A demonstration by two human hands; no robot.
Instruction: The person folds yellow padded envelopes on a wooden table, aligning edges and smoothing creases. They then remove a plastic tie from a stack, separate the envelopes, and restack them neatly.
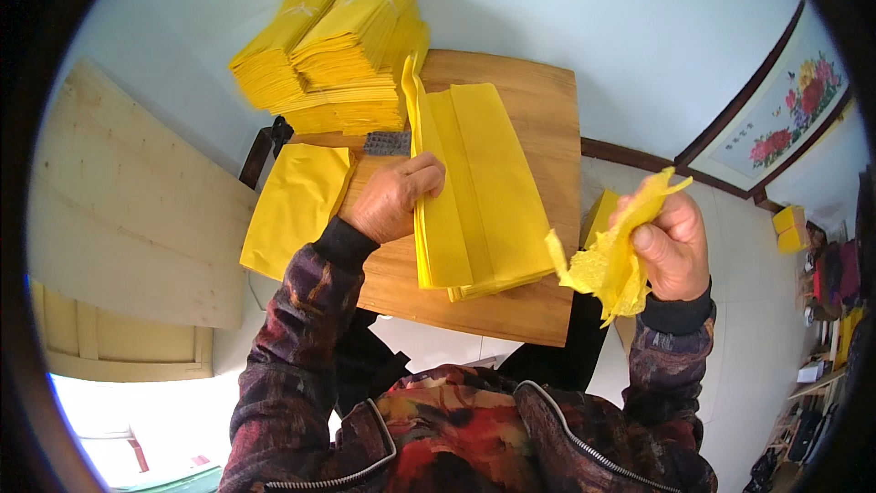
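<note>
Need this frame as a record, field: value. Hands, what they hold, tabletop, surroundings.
left hand: left hand, gripping the left edge of a yellow stack
right hand: right hand, holding a ragged yellow scrap off the table's right side
table: wooden table
back left: yellow bundles, piled up, white ties on top ones
near left: flat yellow piece, slightly wrinkled
between: small dark grey item, kind unclear
right wall: flower picture

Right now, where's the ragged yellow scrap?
Head view, right side: the ragged yellow scrap is in the right hand, by the right edge of the wooden table.
</note>
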